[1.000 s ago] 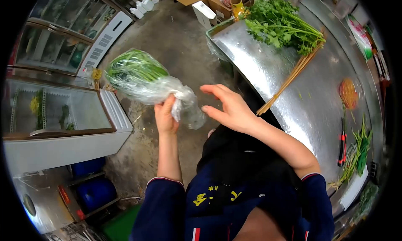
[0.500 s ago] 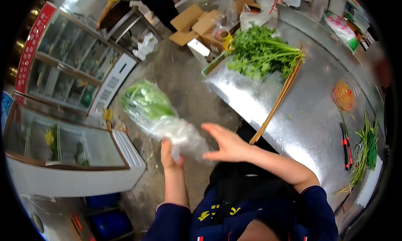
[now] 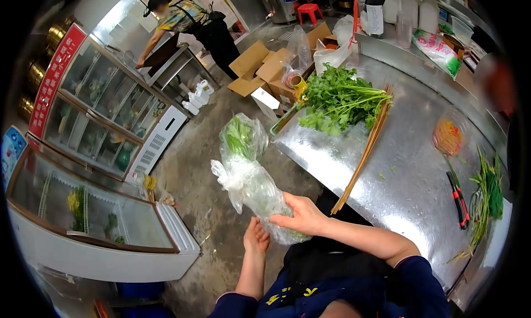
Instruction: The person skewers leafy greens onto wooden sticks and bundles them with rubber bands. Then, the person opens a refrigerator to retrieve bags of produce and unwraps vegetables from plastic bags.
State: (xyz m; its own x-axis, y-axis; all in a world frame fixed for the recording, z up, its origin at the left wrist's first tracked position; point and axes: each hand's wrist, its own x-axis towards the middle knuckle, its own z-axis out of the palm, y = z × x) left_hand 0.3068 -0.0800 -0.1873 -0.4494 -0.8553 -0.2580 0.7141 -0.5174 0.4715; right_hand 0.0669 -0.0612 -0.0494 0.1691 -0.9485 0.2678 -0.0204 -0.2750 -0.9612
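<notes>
A clear plastic bag of green leafy vegetables (image 3: 243,136) hangs over the floor in front of me, its twisted middle whitish and crumpled. My right hand (image 3: 301,215) grips the near end of the bag, thumb and fingers pressed into the plastic. Just left of that end is my left hand (image 3: 256,238), its fingers curled in, with nothing visible in them; whether it touches the plastic I cannot tell. To the right, a bunch of leafy herbs (image 3: 343,99) lies on the metal worktable (image 3: 409,168), beside a bundle of thin brown sticks (image 3: 365,152).
Red-and-black shears (image 3: 458,202), cut green stems (image 3: 487,191) and a clear bag with orange contents (image 3: 448,136) lie on the right of the table. Glass-door fridges (image 3: 105,108) line the left. Cardboard boxes (image 3: 271,69) stand behind. A person (image 3: 193,25) leans over a far sink.
The bag has swung right and its near end is now in my right hand. My left hand has let go and moved lower right. The far person has come more into view.
</notes>
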